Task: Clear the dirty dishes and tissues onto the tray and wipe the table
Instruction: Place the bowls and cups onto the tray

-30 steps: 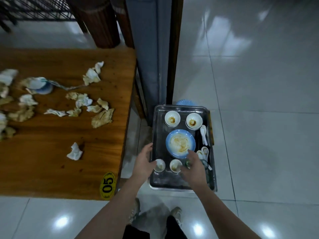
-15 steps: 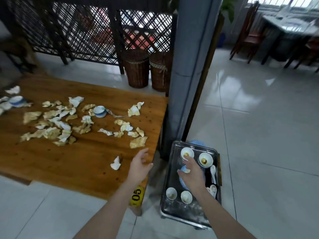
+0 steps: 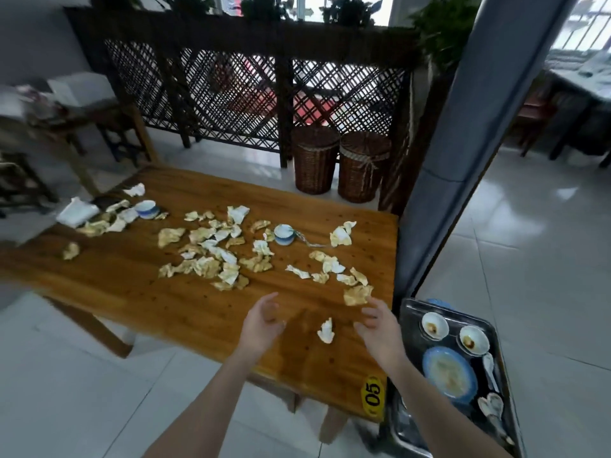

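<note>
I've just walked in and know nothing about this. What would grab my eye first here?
The mess: dozens of crumpled tissues strewn across the wooden table, with two small blue-and-white bowls among them. Next, the person's left hand and right hand, both empty, hover over the near edge either side of a lone tissue. Right of the table, a metal tray holds a blue plate, small dirty bowls and spoons.

a restaurant dining room; numbered wooden table (image 3: 205, 305), lattice partition (image 3: 251, 94), metal tray (image 3: 502, 368) of dirty dishes.
</note>
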A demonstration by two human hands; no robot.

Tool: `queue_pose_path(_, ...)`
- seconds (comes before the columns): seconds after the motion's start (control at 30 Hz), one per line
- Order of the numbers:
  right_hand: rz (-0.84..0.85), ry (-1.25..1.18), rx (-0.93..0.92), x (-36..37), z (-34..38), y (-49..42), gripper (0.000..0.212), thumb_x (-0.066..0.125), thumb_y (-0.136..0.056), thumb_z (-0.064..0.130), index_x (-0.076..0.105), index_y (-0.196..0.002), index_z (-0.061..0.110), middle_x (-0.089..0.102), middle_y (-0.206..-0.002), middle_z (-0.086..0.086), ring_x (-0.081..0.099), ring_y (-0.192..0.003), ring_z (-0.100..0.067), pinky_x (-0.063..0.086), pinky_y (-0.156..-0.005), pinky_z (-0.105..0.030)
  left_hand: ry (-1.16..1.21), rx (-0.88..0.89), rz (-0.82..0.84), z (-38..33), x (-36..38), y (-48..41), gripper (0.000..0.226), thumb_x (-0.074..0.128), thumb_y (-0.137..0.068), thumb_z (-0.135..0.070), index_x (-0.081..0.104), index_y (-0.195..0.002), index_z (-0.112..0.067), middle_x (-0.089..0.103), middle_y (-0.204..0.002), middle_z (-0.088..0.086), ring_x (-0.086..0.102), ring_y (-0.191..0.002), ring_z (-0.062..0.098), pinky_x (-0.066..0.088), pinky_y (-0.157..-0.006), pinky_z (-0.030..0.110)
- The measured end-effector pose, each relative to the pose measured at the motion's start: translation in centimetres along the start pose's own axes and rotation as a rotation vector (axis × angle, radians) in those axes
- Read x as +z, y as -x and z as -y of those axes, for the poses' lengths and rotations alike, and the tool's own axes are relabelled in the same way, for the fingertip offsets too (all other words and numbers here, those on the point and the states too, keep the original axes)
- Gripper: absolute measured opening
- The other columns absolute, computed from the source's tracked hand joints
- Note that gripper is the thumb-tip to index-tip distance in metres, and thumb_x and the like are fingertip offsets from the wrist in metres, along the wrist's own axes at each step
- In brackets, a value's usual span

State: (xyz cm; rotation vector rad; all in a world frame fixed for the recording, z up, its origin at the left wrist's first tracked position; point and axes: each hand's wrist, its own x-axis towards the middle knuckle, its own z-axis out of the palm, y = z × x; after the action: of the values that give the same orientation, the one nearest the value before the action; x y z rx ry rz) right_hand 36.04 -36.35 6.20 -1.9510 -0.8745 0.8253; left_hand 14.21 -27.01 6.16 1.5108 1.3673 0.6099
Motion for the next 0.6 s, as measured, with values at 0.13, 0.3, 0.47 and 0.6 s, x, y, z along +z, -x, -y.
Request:
queue_pose_path(0.13,0.02,-0.022,-0.011,4.6,2.2,0.6,0.061,0.067,-0.085,0.007,0.041,-0.137,0.023,0.057,-0.122,0.0,0.056,-0.102,-0.013,0.049,-0.075,-0.019,0.03,0.017,-0.011,1.9,-5.1,-1.0,0.06,0.068,-0.082,0.004,0.048,-0.134,-0.019,0.055,-0.122,0.001,0.053,-0.117,0.015,0.049,-0.075,0.013)
queue_pose_path(0.3,0.034,0.028,-0.007,8.5,3.9,0.7,0.061,0.069,-0.084,0.009,0.041,-0.136,0.022,0.057,-0.121,0.0,0.056,-0.103,-0.013,0.05,-0.082,-0.023,0.092,-0.002,-0.037,3.9,-9.3,-1.8,0.061,0.07,-0.081,0.002,0.048,-0.133,-0.021,0.061,-0.108,0.0,0.059,-0.11,0.018,0.053,-0.084,0.028)
queue_pose_path(0.47,0.041,0.066,-0.007,11.1,5.6,-0.8,0.059,0.069,-0.084,0.009,0.044,-0.135,0.022,0.057,-0.121,0.0,0.056,-0.103,-0.013,0.051,-0.088,-0.028,0.154,-0.042,-0.047,5.3,-11.7,-3.4,0.06,0.068,-0.082,0.003,0.047,-0.132,-0.022,0.062,-0.102,0.001,0.061,-0.099,0.015,0.052,-0.073,0.021)
queue_pose_path(0.6,0.034,0.101,-0.017,13.1,6.4,-2.5,0.054,0.07,-0.083,0.008,0.048,-0.131,0.021,0.058,-0.12,0.001,0.055,-0.099,-0.012,0.048,-0.082,-0.023,0.141,-0.048,-0.041,5.9,-12.8,-5.2,0.058,0.067,-0.083,0.003,0.048,-0.131,-0.022,0.062,-0.1,0.0,0.061,-0.093,0.01,0.05,-0.067,0.018)
